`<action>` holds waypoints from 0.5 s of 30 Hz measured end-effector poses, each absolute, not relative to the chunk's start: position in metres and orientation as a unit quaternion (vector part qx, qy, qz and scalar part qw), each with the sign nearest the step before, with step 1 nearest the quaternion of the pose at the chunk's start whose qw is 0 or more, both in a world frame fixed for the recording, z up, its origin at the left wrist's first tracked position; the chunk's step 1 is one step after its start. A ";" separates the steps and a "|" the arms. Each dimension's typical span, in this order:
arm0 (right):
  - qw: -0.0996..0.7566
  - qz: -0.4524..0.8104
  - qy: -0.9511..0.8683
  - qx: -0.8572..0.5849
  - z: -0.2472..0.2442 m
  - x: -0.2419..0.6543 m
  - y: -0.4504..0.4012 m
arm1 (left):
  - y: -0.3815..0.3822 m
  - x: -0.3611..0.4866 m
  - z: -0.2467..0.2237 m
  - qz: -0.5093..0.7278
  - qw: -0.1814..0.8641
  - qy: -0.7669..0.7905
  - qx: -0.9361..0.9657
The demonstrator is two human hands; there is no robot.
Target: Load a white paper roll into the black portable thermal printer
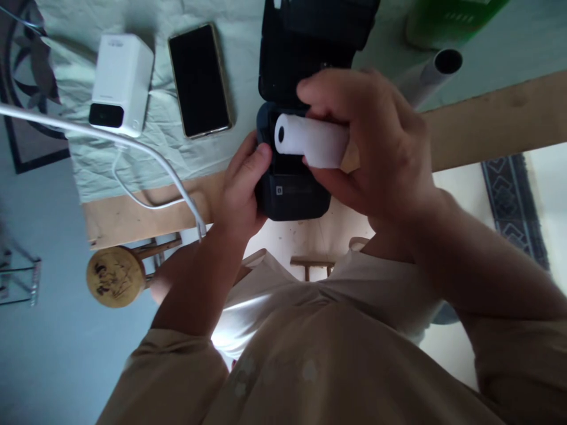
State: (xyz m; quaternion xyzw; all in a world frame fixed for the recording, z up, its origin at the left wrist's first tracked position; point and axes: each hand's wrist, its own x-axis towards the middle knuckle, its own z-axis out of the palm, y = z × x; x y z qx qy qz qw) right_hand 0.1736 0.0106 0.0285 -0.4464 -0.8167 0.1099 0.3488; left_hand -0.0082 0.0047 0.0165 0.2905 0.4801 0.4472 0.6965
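My left hand (245, 183) grips the left side of a black portable receipt printer (295, 198), thumb on its rim. The printer's lid (305, 53) is swung open, away from my body. Between the thumb and fingers of my right hand (381, 141) is a white paper roll (321, 139), tilted over the printer's open compartment. The roll's dark core hole faces left. Whether the roll touches the compartment floor cannot be made out.
On the cloth-covered table (159, 159) lie a smartphone (199, 79) and a white power bank (121, 82) with a white cable (150, 150). A pale tube (432, 77) and a green container (452, 23) stand to the right. A round wooden stool (115, 277) is below left.
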 end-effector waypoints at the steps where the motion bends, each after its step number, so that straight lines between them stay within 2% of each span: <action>1: 0.349 0.105 -0.809 -0.462 0.027 0.171 0.012 | 0.005 -0.008 0.015 0.457 0.691 0.464 0.313; 7: 0.306 0.072 -0.807 -0.500 0.019 0.170 0.018 | 0.005 -0.010 0.011 0.474 0.691 0.422 0.346; 11: 0.370 0.036 -0.817 -0.442 0.016 0.172 0.014 | 0.005 -0.012 0.010 0.497 0.693 0.393 0.344; 15: 0.428 0.061 -0.828 -0.357 0.014 0.168 0.007 | 0.004 -0.012 0.008 0.500 0.692 0.368 0.369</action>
